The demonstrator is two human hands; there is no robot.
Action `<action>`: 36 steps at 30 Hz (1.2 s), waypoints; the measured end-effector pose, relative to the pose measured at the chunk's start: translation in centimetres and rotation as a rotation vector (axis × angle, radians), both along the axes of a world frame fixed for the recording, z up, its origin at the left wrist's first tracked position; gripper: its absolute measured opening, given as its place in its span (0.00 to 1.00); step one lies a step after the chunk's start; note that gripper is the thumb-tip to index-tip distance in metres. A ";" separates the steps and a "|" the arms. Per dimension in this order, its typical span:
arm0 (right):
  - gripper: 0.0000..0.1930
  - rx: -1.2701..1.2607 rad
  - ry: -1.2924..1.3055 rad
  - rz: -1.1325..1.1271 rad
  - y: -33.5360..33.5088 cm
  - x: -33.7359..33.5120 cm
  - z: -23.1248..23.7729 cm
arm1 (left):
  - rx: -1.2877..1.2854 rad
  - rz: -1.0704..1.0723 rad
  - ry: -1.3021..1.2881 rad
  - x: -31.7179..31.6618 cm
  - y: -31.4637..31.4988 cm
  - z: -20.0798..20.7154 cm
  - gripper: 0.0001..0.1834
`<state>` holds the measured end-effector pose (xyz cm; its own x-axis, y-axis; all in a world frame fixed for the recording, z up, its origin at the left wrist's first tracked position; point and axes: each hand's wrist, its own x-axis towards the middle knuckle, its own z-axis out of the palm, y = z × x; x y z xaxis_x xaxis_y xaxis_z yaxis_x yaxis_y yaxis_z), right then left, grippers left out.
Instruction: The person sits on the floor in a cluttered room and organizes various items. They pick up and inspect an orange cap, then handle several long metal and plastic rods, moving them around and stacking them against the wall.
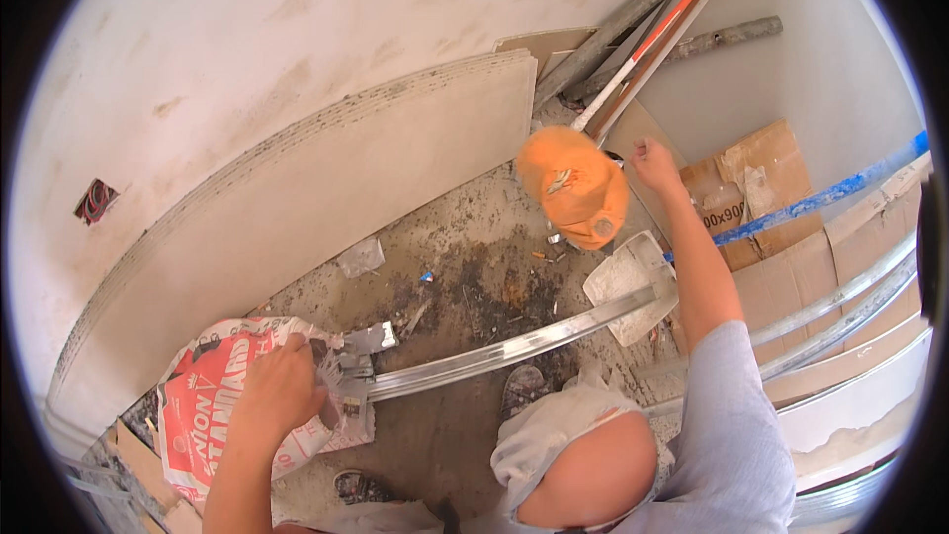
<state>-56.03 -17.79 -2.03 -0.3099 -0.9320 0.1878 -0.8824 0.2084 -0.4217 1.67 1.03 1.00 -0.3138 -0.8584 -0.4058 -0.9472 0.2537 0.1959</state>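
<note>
My left hand (277,391) is closed at the mouth edge of a red and white printed sack (206,403), its fingers curled and partly hidden. Torn clear plastic (351,405) hangs beside those fingers. My right hand (652,164) is raised with bent fingers; what they hold, if anything, is too small to make out. Just left of it is an orange cap (568,183), close to the fingertips, and I cannot tell whether they touch. Between my hands, shiny metal channels (514,344) run from the sack to a whitish dustpan-like tray (625,287).
Stacked boards (395,153) lean on the left wall. Poles (682,15) stand in the far corner. Cardboard (756,183), a blue bar (825,200) and metal tubes (840,321) lie to the right. Small scraps dot the stained floor (465,267). My shoe (524,391) is close to the channels.
</note>
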 end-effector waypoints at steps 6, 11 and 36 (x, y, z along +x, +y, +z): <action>0.12 0.199 0.444 0.157 -3.3 -1.1 0.2 | 0.076 -0.005 -0.081 0.0 -0.5 -0.7 0.21; 0.12 0.322 0.748 0.451 -9.1 5.5 5.7 | 0.043 -0.033 -0.069 -0.5 -1.2 -0.7 0.14; 0.30 0.579 -1.062 -0.681 5.1 0.3 -18.5 | 0.117 -0.024 -0.037 -1.9 -1.7 -1.6 0.14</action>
<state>-55.71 -12.64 -20.54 -0.4790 -0.4045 -0.7791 0.1483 0.8375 -0.5260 -0.23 -0.70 -0.57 -0.3165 -0.7972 -0.5142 -0.9484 0.2536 0.1905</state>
